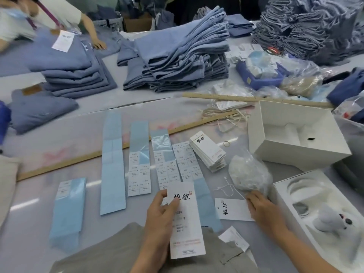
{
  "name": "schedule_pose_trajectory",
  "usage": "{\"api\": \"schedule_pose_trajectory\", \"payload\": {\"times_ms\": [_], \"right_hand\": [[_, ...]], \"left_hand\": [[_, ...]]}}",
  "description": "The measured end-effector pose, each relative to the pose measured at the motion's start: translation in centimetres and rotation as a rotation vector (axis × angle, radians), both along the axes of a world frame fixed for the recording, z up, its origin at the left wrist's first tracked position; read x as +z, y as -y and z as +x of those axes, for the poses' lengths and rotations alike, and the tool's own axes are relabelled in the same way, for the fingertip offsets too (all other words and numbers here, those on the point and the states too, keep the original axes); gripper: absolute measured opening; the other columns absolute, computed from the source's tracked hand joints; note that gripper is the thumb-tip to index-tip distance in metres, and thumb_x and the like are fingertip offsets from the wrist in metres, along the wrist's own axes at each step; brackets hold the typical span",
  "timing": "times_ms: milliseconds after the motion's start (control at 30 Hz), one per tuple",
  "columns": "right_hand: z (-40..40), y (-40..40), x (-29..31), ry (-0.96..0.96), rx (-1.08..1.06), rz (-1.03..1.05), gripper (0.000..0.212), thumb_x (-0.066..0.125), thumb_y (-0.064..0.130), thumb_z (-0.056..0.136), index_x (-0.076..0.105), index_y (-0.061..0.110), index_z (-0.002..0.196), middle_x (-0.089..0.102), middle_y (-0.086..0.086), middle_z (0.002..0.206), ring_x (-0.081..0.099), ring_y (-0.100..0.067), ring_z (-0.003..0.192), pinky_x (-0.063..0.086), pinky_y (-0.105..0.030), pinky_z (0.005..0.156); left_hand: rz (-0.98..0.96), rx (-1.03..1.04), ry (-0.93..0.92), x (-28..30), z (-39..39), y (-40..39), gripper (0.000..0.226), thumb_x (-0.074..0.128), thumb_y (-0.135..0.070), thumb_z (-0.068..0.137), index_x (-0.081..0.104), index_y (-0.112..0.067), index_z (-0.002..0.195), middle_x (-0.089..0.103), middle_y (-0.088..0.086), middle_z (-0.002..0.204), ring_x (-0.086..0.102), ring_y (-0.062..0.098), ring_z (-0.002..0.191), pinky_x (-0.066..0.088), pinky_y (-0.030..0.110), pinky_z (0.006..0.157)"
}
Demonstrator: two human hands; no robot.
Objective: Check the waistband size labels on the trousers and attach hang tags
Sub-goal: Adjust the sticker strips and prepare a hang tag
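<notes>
You hold one tall white hang tag [186, 219] upright over the grey folded trousers [110, 251].

Your left hand [159, 215] pinches that tag's left edge, thumb on its face. Your right hand [262, 207], fingers relaxed and flat, presses a second white tag [230, 209] lying just right of it. The blue sticker-backing strips [113, 164] lie beyond and to its left, with bare table between them. A white moulded box [291, 217] crowds the right edge.

One head-worn wide-angle view looks forward and down across the worktop [59, 194], close over both hands at the near edge, with denim stacks [177, 56] far back.
</notes>
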State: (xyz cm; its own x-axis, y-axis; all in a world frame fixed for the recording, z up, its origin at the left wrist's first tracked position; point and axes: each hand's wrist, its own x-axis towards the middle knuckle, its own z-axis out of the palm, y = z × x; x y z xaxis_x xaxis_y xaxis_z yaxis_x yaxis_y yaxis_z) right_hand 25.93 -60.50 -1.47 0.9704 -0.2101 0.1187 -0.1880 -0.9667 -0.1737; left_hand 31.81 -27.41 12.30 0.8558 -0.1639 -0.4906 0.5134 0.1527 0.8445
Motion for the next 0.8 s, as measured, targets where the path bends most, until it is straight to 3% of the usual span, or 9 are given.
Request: {"api": "schedule_pose_trajectory", "payload": {"times_ms": [133, 200, 267, 333, 400, 500, 567, 700, 800], "right_hand": [[-0.6, -3.1, 3.5, 0.066, -0.261, 0.274, 0.015, 0.073, 0.003, 0.088, 0.068, 0.015, 0.094, 0.064, 0.001, 0.07, 0.064, -0.031, 0.063, 0.051, -0.039, 0.059], [-1.3, -5.1, 6.3, 0.145, -0.28, 0.384, 0.019, 0.075, 0.003, 0.087, 0.069, 0.021, 0.09, 0.062, 0.005, 0.065, 0.06, -0.019, 0.061, 0.049, -0.037, 0.06], [-2.0, -7.5, 10.0, 0.243, -0.266, 0.477, 0.024, 0.078, 0.004, 0.085, 0.07, 0.027, 0.085, 0.064, 0.007, 0.067, 0.059, -0.016, 0.066, 0.046, -0.028, 0.063], [-2.7, -10.5, 13.9, 0.329, -0.239, 0.61, 0.03, 0.079, 0.005, 0.084, 0.071, 0.033, 0.083, 0.069, 0.007, 0.073, 0.061, -0.016, 0.073, 0.047, -0.024, 0.066], [-3.2, -13.8, 17.5, 0.403, -0.17, 0.692, 0.032, 0.079, 0.005, 0.084, 0.071, 0.035, 0.083, 0.071, 0.011, 0.078, 0.062, -0.017, 0.071, 0.049, -0.024, 0.066], [-3.8, -18.5, 21.8, 0.485, -0.029, 0.647, 0.026, 0.078, 0.006, 0.085, 0.07, 0.031, 0.085, 0.068, 0.014, 0.078, 0.058, -0.012, 0.07, 0.046, -0.019, 0.067], [-4.1, -20.5, 23.6, 0.513, 0.011, 0.564, 0.02, 0.078, 0.01, 0.086, 0.07, 0.028, 0.087, 0.064, 0.016, 0.078, 0.056, -0.01, 0.073, 0.043, -0.016, 0.069], [-4.8, -23.1, 25.8, 0.527, 0.044, 0.428, 0.007, 0.072, 0.019, 0.091, 0.068, 0.025, 0.089, 0.062, 0.016, 0.087, 0.055, -0.009, 0.084, 0.043, -0.015, 0.076], [-4.8, -23.9, 26.5, 0.5, 0.073, 0.384, 0.003, 0.068, 0.023, 0.09, 0.068, 0.025, 0.088, 0.065, 0.017, 0.089, 0.059, -0.006, 0.09, 0.047, -0.015, 0.08]], "left_hand": [[0.051, 0.021, 0.076, 0.1, -0.4, -0.2, 0.016, 0.06, -0.021, 0.102, 0.068, -0.032, 0.095, 0.079, 0.006, 0.093, 0.077, 0.026, 0.077, 0.061, 0.034, 0.06], [0.052, 0.038, 0.11, 0.4, -0.6, -0.4, 0.006, 0.059, -0.025, 0.102, 0.065, -0.025, 0.1, 0.08, 0.003, 0.091, 0.077, 0.024, 0.076, 0.059, 0.031, 0.059], [0.053, 0.051, 0.168, 1.1, -0.9, -0.3, 0.012, 0.06, -0.032, 0.102, 0.064, -0.021, 0.098, 0.079, 0.002, 0.091, 0.076, 0.024, 0.077, 0.057, 0.028, 0.057], [0.071, 0.048, 0.255, 1.9, -1.4, -0.2, 0.019, 0.06, -0.04, 0.099, 0.064, -0.023, 0.09, 0.077, 0.003, 0.089, 0.073, 0.029, 0.078, 0.058, 0.034, 0.059], [0.071, 0.048, 0.351, 2.8, -2.4, -0.2, 0.019, 0.061, -0.044, 0.095, 0.065, -0.026, 0.086, 0.074, 0.009, 0.085, 0.068, 0.035, 0.076, 0.057, 0.051, 0.067], [0.015, 0.047, 0.467, 4.4, -4.0, -0.5, 0.008, 0.062, -0.042, 0.093, 0.066, -0.037, 0.097, 0.076, 0.006, 0.082, 0.071, 0.031, 0.07, 0.058, 0.051, 0.06], [-0.04, 0.016, 0.515, 5.5, -4.9, -0.7, 0.007, 0.062, -0.039, 0.098, 0.063, -0.043, 0.104, 0.077, 0.004, 0.083, 0.073, 0.025, 0.067, 0.06, 0.039, 0.052], [0.024, -0.006, 0.728, 6.9, -6.0, -1.4, 0.013, 0.059, -0.032, 0.096, 0.062, -0.04, 0.107, 0.074, -0.007, 0.081, 0.069, 0.013, 0.065, 0.054, 0.024, 0.055], [0.079, -0.012, 0.846, 7.1, -6.1, -2.1, 0.013, 0.061, -0.025, 0.097, 0.065, -0.032, 0.107, 0.074, -0.009, 0.092, 0.072, 0.017, 0.08, 0.059, 0.032, 0.065]]}}
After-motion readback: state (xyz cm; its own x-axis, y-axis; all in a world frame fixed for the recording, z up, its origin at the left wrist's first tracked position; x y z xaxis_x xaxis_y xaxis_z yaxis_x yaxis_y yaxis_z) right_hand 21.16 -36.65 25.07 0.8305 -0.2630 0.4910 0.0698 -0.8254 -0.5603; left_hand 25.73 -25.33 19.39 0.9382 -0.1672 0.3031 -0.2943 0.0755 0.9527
